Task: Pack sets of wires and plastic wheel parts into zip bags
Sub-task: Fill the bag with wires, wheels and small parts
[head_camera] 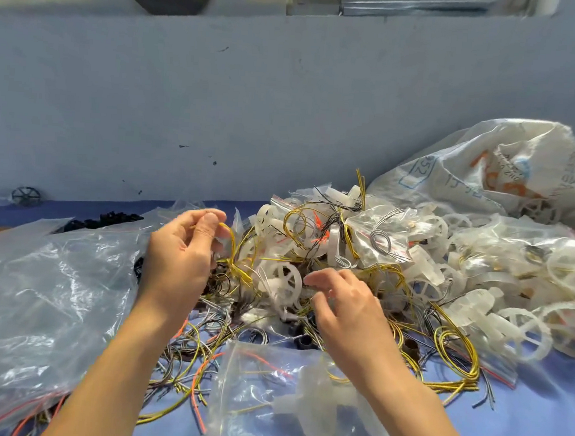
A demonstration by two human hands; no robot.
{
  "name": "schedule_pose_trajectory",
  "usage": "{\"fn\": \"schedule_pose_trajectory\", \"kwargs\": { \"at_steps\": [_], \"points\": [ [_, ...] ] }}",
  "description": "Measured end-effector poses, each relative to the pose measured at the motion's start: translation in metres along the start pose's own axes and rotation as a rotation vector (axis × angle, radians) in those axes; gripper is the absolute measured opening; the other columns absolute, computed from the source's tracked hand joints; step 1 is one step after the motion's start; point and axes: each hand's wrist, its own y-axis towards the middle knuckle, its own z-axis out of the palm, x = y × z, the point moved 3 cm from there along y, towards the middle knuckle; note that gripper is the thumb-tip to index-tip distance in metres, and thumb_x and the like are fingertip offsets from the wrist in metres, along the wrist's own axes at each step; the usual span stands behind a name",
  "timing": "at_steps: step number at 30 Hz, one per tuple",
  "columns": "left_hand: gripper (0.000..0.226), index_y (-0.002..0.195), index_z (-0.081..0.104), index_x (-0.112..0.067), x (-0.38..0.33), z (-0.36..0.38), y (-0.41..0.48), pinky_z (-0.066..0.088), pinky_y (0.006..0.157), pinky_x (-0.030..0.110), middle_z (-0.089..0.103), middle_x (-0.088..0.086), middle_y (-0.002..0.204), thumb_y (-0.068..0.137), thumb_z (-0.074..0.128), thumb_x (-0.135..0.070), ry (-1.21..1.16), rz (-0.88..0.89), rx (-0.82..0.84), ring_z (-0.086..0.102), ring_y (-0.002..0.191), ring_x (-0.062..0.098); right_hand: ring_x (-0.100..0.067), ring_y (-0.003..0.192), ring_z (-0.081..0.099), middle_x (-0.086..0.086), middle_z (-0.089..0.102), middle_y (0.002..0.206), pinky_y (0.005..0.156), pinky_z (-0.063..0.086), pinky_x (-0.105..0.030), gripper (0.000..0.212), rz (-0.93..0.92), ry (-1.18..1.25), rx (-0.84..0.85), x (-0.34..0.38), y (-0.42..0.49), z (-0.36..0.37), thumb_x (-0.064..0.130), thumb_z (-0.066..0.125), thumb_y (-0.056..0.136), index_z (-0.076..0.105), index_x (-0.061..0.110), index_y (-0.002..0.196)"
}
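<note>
My left hand [183,254] pinches a looped yellow wire [232,251] between thumb and fingers, lifting it from the tangle. My right hand [344,303] hovers with loosely curled fingers over the pile, next to a translucent white plastic wheel [283,280]; it holds nothing that I can see. A heap of white wheel parts [422,261], yellow, grey and orange wires [188,354] and filled zip bags spreads across the blue table. In front of me lies a zip bag [266,403] with a white plastic part and wires inside.
A large clear plastic bag [35,302] lies crumpled at the left. A white woven sack [507,168] with wheels sits at the back right. Black parts [109,220] lie at the back left. A blue-grey wall [252,113] stands behind the table.
</note>
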Motion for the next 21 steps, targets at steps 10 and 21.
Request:
{"fn": "schedule_pose_trajectory", "kwargs": {
  "at_steps": [10,21],
  "points": [
    [0.024,0.094,0.071,-0.027,-0.038,-0.027,-0.017,0.052,0.060,0.019,0.072,-0.004,0.088,0.099,0.052,-0.014,0.066,0.147,0.133,0.064,0.075,0.009,-0.009,0.138,0.034,0.007,0.038,0.149,0.113,0.031,-0.033,0.054,-0.097,0.255,-0.001,0.040,0.009,0.013,0.043,0.040,0.102,0.026,0.030,0.152],
    [0.036,0.098,0.072,-0.027,-0.065,-0.045,-0.029,0.052,0.066,0.019,0.073,-0.001,0.094,0.096,0.052,0.002,0.108,0.261,0.232,0.065,0.084,0.013,-0.020,0.090,0.061,0.000,0.070,0.094,0.090,0.047,-0.041,0.045,-0.057,0.244,0.168,0.041,0.010,0.009,0.050,0.033,0.102,0.059,0.021,0.124]
  ]
}}
